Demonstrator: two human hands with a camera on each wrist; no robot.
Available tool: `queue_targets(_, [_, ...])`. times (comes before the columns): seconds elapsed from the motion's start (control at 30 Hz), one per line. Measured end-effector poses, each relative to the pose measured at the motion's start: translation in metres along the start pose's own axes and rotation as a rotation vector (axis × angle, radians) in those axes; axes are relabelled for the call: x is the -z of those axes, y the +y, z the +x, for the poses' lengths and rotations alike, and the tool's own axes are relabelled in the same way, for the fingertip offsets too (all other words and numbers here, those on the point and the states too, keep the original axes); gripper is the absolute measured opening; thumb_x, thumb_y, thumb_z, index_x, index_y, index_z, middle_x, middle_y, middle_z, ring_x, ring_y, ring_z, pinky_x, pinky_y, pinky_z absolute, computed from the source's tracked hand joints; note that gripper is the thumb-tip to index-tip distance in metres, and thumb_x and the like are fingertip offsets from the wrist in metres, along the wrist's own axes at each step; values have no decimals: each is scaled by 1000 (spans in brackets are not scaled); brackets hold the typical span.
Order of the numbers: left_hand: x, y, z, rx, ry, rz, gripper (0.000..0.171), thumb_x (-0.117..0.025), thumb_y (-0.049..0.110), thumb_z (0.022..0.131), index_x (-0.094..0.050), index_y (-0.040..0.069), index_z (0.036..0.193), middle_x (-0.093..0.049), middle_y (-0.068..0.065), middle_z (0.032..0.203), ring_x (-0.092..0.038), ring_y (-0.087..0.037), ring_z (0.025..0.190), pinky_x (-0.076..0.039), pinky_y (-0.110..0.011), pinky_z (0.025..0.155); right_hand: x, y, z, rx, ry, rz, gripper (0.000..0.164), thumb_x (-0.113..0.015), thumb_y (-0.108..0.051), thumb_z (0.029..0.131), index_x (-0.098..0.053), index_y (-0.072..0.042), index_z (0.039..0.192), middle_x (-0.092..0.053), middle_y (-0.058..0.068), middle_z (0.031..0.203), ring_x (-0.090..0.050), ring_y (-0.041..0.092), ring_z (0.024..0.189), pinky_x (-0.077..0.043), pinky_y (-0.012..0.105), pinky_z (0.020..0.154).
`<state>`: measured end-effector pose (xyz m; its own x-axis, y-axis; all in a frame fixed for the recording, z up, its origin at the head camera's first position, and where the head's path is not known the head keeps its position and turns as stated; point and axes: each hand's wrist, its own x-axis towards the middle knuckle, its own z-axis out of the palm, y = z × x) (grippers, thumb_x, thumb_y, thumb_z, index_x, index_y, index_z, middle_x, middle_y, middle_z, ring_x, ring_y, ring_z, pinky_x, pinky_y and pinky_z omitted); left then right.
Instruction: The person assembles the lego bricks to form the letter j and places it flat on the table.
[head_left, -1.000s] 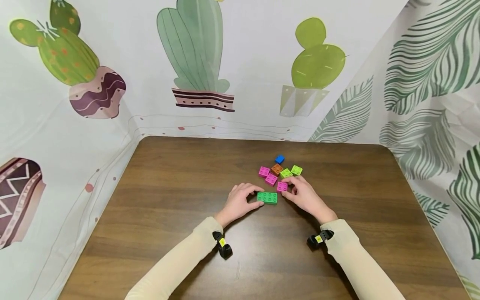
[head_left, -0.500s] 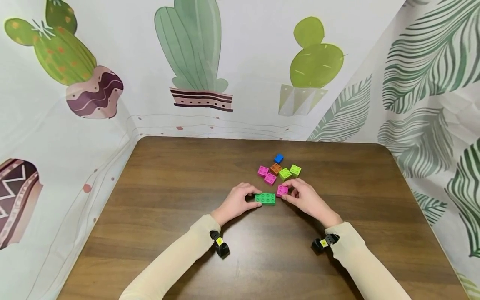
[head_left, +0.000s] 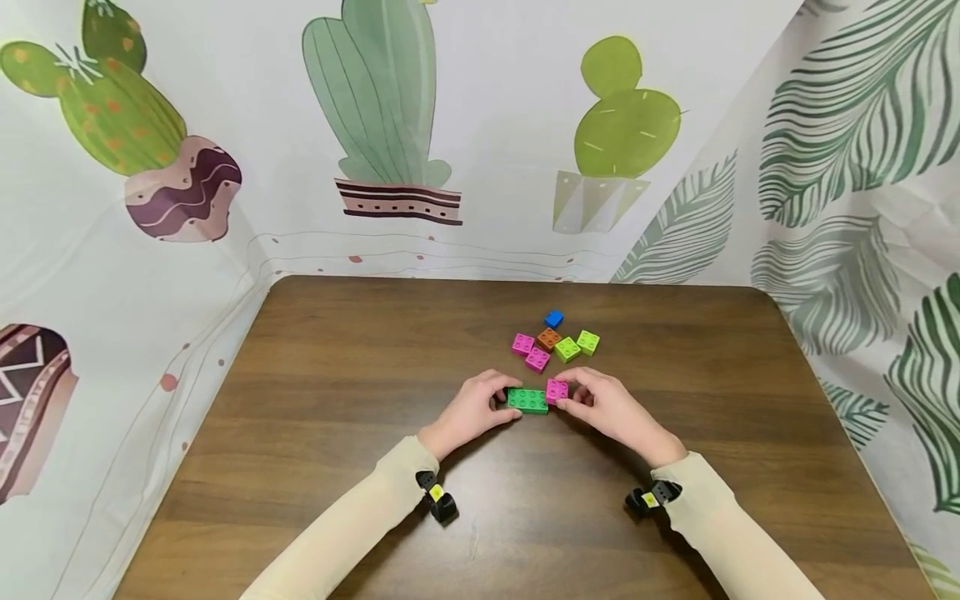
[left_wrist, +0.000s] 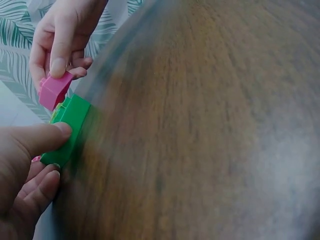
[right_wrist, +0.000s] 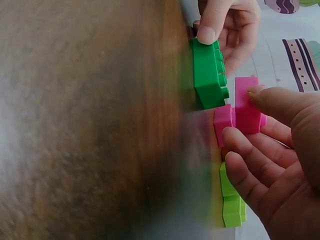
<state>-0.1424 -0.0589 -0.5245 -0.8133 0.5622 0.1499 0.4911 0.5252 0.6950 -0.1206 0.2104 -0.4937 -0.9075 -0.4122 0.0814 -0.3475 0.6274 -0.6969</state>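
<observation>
My left hand (head_left: 474,411) pinches the left end of a long green toy building brick (head_left: 528,401), thumb on its near side in the left wrist view. The green brick (left_wrist: 71,127) lies studs up on the table. Between the thumb and fingers of my right hand (head_left: 609,410) is a small square pink brick (head_left: 557,391). It is held just above the right end of the green one, overlapping its edge in the head view. In the right wrist view the pink brick (right_wrist: 247,102) stands slightly higher than the green brick's studs.
Behind the hands lie loose bricks: two pink bricks (head_left: 537,359), an orange-brown brick (head_left: 549,338), two lime bricks (head_left: 567,349) and a blue brick (head_left: 554,318). They rest on a brown wooden table (head_left: 360,350), with a cactus-printed cloth (head_left: 510,100) behind it.
My right hand has brought the pink brick left and nearer, from beside the lime bricks to over the green brick's right end. My left hand keeps its hold on the green brick.
</observation>
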Motion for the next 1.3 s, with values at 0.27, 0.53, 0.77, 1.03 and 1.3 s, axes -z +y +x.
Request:
queue_targets(0.27, [-1, 2, -3, 5, 7, -40, 36, -83, 15, 90, -72, 6, 123, -68, -7, 107, -62, -13, 86, -52, -21, 72, -3, 0, 0, 28, -7, 7, 31, -79, -17, 94, -70, -12, 124, -68, -4, 101, -60, 7, 80, -51, 26, 68])
queue_targets(0.53, [-4, 3, -4, 21, 10, -73, 35, -83, 14, 90, -72, 7, 123, -68, -8, 107, -63, -16, 91, -52, -22, 74, -5, 0, 0, 41, -25, 23, 32, -79, -16, 95, -70, -12, 125, -67, -3, 102, -60, 7, 80, -51, 26, 68])
queue_targets(0.77, [-5, 1, -4, 41, 17, -96, 35, -83, 15, 91, -72, 8, 123, -68, -6, 107, -62, -15, 90, -52, -23, 73, -6, 0, -1, 50, -33, 25, 35, -79, -14, 94, -69, -12, 128, -67, -2, 104, -60, 8, 81, -52, 27, 69])
queue_targets(1.03, [-5, 0, -4, 37, 13, -104, 34, -82, 15, 91, -72, 8, 123, -68, -5, 107, -63, -15, 92, -52, -23, 73, -11, 0, 1, 73, -13, 17, 35, -79, -13, 94, -69, -11, 128, -66, -1, 105, -59, 8, 81, -51, 27, 68])
queue_targets(1.3, [-5, -1, -3, 29, 18, -110, 34, -83, 15, 90, -73, 8, 122, -69, -6, 108, -64, -16, 92, -52, -22, 74, -16, -2, 5, 88, -8, -8, 35, -79, -17, 95, -69, -9, 128, -63, -1, 104, -56, 16, 84, -49, 28, 71])
